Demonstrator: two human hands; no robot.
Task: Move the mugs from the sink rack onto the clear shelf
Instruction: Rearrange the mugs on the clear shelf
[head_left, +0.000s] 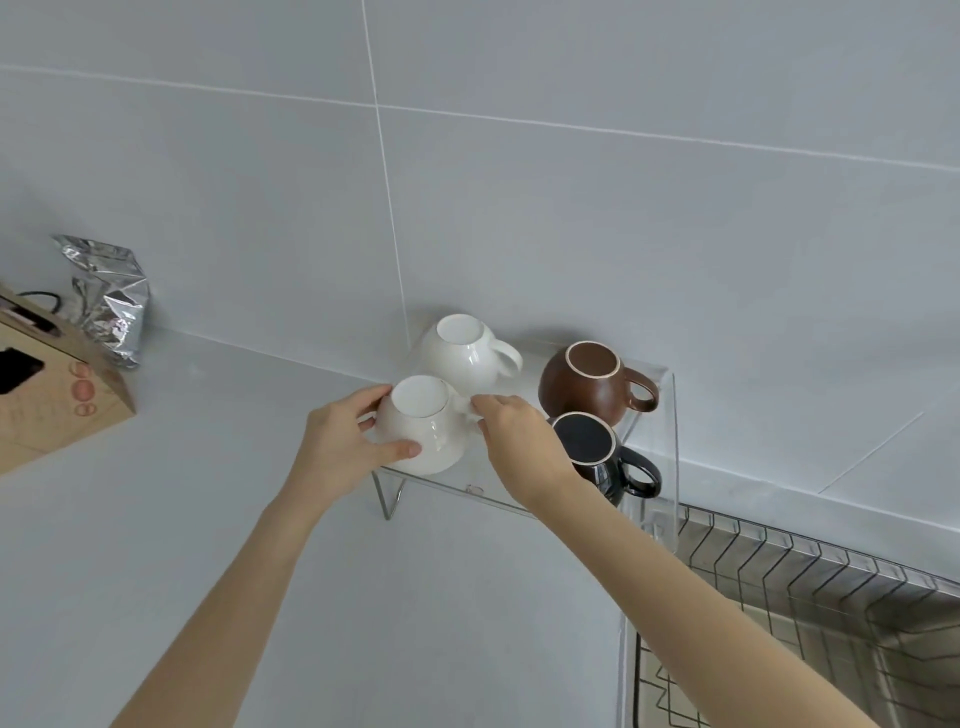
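Note:
Several mugs stand upside down on the clear shelf (670, 415) against the wall. At its front left is a white mug (426, 421); my left hand (343, 441) wraps its left side and my right hand (519, 441) pinches its handle, which is hidden by my fingers. Behind it stands a second white mug (467, 353). A brown mug (582, 389) is at the back right. A black mug (597, 447) sits at the front right, partly behind my right wrist.
The wire sink rack (779, 582) lies over the sink at the lower right, with no mug visible in it. A brown cardboard box (57, 405) and a crumpled foil bag (111, 301) stand on the counter at the left.

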